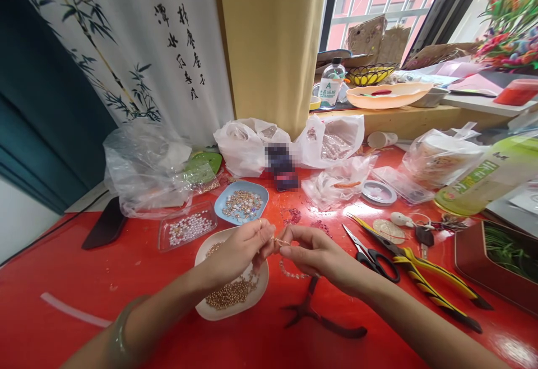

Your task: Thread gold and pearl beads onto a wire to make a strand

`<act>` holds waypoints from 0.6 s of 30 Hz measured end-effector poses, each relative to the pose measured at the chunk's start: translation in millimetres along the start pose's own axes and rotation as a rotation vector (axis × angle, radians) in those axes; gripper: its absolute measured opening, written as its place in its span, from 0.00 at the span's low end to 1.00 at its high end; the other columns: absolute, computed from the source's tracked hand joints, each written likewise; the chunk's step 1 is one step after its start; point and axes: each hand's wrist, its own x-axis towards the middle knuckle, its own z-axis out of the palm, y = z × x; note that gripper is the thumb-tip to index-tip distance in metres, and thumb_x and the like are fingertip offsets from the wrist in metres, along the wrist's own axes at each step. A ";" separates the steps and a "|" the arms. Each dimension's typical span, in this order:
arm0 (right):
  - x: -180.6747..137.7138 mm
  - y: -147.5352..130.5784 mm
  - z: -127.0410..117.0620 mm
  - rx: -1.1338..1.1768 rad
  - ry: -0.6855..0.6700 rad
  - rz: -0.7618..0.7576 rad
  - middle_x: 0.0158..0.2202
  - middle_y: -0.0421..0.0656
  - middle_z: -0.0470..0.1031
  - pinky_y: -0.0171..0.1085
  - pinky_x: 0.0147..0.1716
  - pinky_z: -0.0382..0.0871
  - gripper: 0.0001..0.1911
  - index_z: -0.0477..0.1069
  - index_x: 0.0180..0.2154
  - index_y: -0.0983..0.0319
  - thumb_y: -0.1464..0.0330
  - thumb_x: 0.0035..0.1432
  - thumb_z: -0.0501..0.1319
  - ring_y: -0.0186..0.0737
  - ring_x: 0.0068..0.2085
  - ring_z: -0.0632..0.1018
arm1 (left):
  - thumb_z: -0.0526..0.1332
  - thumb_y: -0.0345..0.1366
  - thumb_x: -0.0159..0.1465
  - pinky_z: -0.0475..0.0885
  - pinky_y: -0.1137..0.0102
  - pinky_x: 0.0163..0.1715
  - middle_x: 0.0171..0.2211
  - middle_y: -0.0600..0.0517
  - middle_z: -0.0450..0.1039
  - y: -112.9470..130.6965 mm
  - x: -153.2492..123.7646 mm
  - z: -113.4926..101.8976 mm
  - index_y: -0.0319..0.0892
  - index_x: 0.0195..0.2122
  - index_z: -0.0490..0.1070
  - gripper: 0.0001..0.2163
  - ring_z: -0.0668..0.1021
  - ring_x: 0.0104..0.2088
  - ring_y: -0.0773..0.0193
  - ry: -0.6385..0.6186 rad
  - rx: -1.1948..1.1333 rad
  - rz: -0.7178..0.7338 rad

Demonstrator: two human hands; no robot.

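Observation:
Both hands are raised over the red table and meet at their fingertips. My left hand (246, 243) is closed in a pinch on one end of a beaded strand (290, 271), above the cream dish (200, 302) of gold beads (233, 293). My right hand (317, 252) pinches the same strand, just right of the left fingertips. A gold-coloured bit (281, 241) shows between the two hands; its exact shape is too small to tell. Clear beads of the strand hang in a curve beneath my right fingers. Small dark-handled pliers (311, 307) lie below, blurred.
Behind the hands sit a blue dish (264, 201) of mixed beads and a clear tray (162, 240) of white beads. To the right lie scissors (370, 257), yellow-black pliers (420, 268) and a planter box (466, 262). Plastic bags (247, 145) and a phone (105, 224) are farther back.

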 end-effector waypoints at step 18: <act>4.7 7.8 6.9 -0.122 0.240 -0.039 0.15 0.31 0.52 0.29 0.15 0.41 0.09 0.60 0.23 0.62 0.65 0.50 0.56 0.25 0.17 0.50 | 0.48 0.43 0.62 0.54 0.74 0.19 0.19 0.59 0.53 -7.7 -0.2 10.1 0.41 0.24 0.54 0.13 0.58 0.19 0.72 0.087 0.072 0.055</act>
